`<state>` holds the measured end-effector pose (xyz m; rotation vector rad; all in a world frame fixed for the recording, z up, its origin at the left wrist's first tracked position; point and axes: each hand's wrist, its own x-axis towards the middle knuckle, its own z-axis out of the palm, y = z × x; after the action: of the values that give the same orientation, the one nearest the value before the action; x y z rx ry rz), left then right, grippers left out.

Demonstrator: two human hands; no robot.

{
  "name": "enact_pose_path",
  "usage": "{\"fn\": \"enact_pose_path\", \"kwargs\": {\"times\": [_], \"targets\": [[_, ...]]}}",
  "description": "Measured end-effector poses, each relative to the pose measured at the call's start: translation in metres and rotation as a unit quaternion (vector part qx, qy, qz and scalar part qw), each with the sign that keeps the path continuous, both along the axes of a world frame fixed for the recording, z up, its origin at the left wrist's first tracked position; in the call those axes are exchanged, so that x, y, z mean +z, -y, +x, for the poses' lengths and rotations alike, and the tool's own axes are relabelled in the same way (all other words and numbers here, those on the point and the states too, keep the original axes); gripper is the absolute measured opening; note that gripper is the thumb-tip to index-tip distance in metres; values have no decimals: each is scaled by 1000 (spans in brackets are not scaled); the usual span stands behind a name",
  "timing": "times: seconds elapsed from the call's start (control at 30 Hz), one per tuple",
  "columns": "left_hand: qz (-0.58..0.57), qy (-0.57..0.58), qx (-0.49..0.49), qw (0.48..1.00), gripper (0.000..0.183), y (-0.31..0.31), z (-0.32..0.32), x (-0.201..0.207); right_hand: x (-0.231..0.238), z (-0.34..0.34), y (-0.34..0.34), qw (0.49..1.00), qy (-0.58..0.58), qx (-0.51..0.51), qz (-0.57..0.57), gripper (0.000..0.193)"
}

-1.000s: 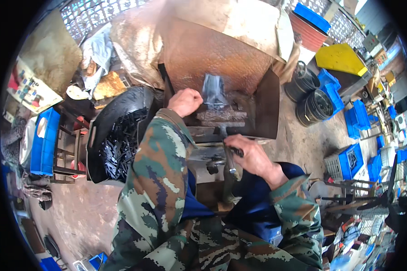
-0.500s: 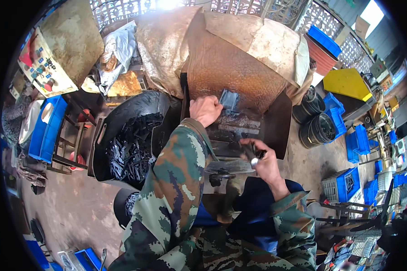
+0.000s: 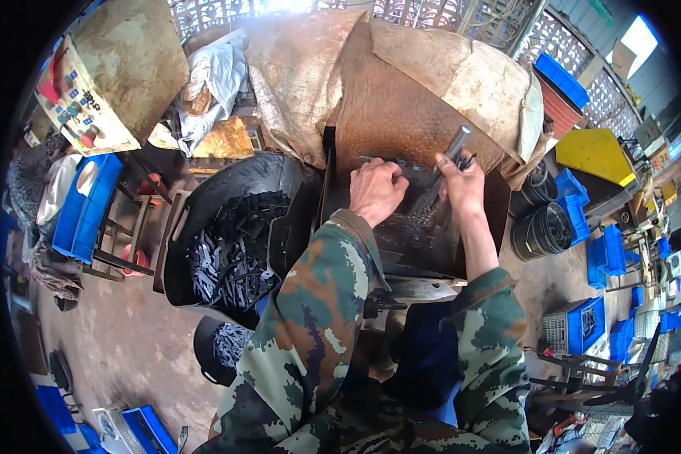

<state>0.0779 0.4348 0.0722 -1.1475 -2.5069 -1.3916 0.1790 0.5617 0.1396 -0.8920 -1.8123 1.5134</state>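
Observation:
In front of me is a dark metal work tray (image 3: 408,253) with a brown, stained sheet (image 3: 401,98) rising behind it. My left hand (image 3: 377,191) is at its far left part, fingers curled down by a dark flat piece (image 3: 390,162); whether they grip it is hidden. My right hand (image 3: 463,185) is closed around a short round metal rod (image 3: 457,142), which tilts up and away to the right. Small dark bits stick out beside the rod near the fingers. Left of the tray, a black bin (image 3: 180,276) holds many dark metal strips (image 3: 223,265).
A smaller black bucket (image 3: 204,352) with grey pieces stands below the bin. At left are a control panel (image 3: 79,106) with buttons and a blue crate (image 3: 83,219). Black buckets (image 3: 533,240), blue bins (image 3: 605,253) and a yellow panel (image 3: 594,155) are at right.
My right hand has moved up and away from the tray's near edge, raising the metal rod. My left hand has shifted slightly right and nearer. The whole view has shifted a little.

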Motion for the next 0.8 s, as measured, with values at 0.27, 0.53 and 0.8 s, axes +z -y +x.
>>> {"fn": "enact_pose_path", "kwargs": {"times": [0.27,0.53,0.8], "targets": [[7,-62,3,998,16,3,-1,7,-22,-34,-36,998,-42,19,54,22],[97,-31,-11,995,17,-1,16,23,-26,-38,-47,996,-32,43,66,22],[83,-4,-80,993,13,89,4,51,-29,-30,-60,996,-5,34,83,31]]}}
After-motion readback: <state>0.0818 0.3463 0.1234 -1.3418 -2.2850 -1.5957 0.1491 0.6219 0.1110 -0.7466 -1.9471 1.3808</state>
